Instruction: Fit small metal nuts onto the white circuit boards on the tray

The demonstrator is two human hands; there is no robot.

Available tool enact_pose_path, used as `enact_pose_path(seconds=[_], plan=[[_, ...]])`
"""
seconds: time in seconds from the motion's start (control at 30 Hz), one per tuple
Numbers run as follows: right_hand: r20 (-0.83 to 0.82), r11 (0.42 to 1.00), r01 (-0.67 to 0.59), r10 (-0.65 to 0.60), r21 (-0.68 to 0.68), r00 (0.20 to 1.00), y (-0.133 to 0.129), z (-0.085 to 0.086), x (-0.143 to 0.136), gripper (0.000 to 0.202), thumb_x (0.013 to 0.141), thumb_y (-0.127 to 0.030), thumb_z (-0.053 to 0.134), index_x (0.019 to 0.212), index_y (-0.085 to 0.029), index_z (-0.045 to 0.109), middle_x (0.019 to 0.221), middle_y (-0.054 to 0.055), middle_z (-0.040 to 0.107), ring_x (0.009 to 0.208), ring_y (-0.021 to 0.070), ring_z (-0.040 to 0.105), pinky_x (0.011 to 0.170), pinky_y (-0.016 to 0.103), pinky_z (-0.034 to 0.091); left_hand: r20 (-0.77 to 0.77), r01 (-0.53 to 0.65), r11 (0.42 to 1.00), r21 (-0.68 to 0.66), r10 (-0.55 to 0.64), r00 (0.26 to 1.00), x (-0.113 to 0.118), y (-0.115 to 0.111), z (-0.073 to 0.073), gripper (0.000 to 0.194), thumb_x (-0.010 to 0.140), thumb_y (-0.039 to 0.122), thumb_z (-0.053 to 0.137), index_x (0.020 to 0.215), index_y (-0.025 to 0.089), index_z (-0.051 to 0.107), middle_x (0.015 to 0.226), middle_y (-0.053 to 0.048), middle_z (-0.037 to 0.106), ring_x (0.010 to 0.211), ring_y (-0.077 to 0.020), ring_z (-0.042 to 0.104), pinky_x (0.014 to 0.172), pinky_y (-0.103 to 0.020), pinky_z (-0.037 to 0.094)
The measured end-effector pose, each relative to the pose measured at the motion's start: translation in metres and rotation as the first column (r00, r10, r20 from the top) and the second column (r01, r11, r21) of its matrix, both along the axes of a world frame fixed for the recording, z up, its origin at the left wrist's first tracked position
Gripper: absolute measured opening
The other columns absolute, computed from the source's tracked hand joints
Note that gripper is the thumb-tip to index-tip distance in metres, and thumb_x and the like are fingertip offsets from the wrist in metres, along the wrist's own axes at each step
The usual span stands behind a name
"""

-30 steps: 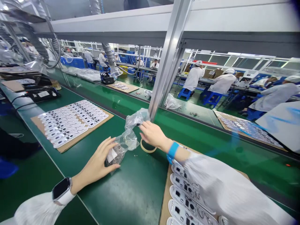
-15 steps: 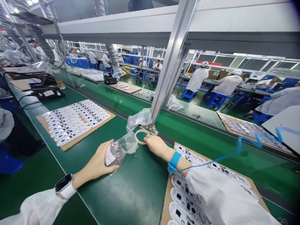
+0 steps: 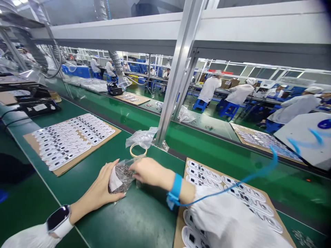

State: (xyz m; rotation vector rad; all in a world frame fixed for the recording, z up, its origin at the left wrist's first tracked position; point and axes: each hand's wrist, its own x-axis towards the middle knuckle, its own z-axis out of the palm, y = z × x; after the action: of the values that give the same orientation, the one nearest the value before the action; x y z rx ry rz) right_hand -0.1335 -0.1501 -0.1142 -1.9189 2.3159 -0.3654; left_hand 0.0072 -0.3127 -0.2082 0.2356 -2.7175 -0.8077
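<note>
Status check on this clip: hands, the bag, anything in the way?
Left hand grips small clear bag of tiny metal parts. Right hand at bag's mouth. Tape ring and crumpled plastic just beyond, apart from the bag.

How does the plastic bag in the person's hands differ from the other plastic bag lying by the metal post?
The held bag is full of small dark metal parts and carries a white label; the bag by the post looks empty and crumpled. The held bag is gripped by the left hand, with the right hand at its top; the bag by the post lies untouched on the green table, beside a tape ring. Both are clear plastic.
</note>
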Motion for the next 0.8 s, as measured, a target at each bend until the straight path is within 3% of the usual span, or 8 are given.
enact_pose_path(seconds=[0.13, 0.2, 0.3, 0.47, 0.67, 0.8], plan=[[-0.004, 0.996, -0.025, 0.026, 0.082, 1.000, -0.023, -0.017, 0.010, 0.047, 0.075, -0.034, 0.070, 0.114, -0.010, 0.059, 0.105, 0.012, 0.066, 0.091, 0.0241, 0.063, 0.069, 0.029, 0.047, 0.008, 0.051, 0.999, -0.019, -0.050, 0.999, 0.000, 0.001, 0.000, 0.090, 0.069, 0.036, 0.066, 0.141, 0.031, 0.013, 0.141, -0.009, 0.033, 0.138, -0.0316, 0.025, 0.112, -0.058, 0.031], [-0.012, 0.994, -0.017, 0.018, 0.109, 1.000, -0.031, -0.022, 0.010, 0.041, 0.076, -0.037, 0.068, 0.106, -0.009, 0.062, 0.103, 0.013, 0.065, 0.089, 0.0244, 0.063, 0.067, 0.029, 0.045, 0.015, 0.071, 0.997, -0.028, -0.070, 0.997, -0.002, 0.000, -0.001, 0.090, 0.070, 0.038, 0.065, 0.142, 0.031, 0.011, 0.142, -0.009, 0.031, 0.137, -0.0299, 0.028, 0.111, -0.055, 0.034], [-0.012, 0.988, -0.047, 0.049, 0.146, 0.999, -0.039, -0.019, 0.009, 0.030, 0.073, -0.030, 0.071, 0.092, -0.008, 0.063, 0.098, 0.013, 0.065, 0.083, 0.0228, 0.061, 0.063, 0.028, 0.041, 0.028, 0.085, 0.995, -0.044, -0.084, 0.996, -0.006, -0.005, -0.005, 0.098, 0.069, 0.043, 0.065, 0.144, 0.027, 0.005, 0.145, -0.012, 0.026, 0.135, -0.0305, 0.032, 0.109, -0.053, 0.038], [0.060, 0.993, -0.038, 0.031, 0.111, 0.998, -0.038, -0.018, 0.001, 0.018, 0.071, -0.027, 0.069, 0.078, -0.013, 0.060, 0.083, 0.004, 0.062, 0.072, 0.0146, 0.054, 0.058, 0.024, 0.032, 0.070, 0.102, 0.993, -0.067, -0.097, 0.993, -0.010, -0.010, -0.002, 0.103, 0.068, 0.051, 0.065, 0.145, 0.025, 0.001, 0.142, -0.015, 0.030, 0.132, -0.0322, 0.036, 0.105, -0.053, 0.042], [0.175, 0.999, 0.004, -0.012, 0.051, 0.985, -0.034, -0.029, 0.000, 0.028, 0.063, -0.029, 0.076, 0.079, -0.014, 0.058, 0.075, -0.001, 0.055, 0.065, 0.0103, 0.045, 0.053, 0.021, 0.026, 0.073, 0.112, 0.992, -0.053, -0.108, 0.991, -0.009, -0.009, 0.009, 0.093, 0.073, 0.045, 0.061, 0.145, 0.024, 0.006, 0.139, -0.015, 0.034, 0.129, -0.0261, 0.042, 0.103, -0.042, 0.047], [0.284, 0.998, 0.056, -0.055, 0.004, 0.957, -0.034, -0.027, 0.003, 0.020, 0.062, -0.013, 0.071, 0.080, -0.014, 0.063, 0.074, -0.002, 0.056, 0.064, 0.0092, 0.045, 0.057, 0.021, 0.032, 0.081, 0.131, 0.991, -0.036, -0.128, 0.988, -0.008, -0.014, 0.011, 0.092, 0.072, 0.044, 0.062, 0.144, 0.026, 0.008, 0.141, -0.013, 0.032, 0.130, -0.0252, 0.042, 0.105, -0.042, 0.045]])
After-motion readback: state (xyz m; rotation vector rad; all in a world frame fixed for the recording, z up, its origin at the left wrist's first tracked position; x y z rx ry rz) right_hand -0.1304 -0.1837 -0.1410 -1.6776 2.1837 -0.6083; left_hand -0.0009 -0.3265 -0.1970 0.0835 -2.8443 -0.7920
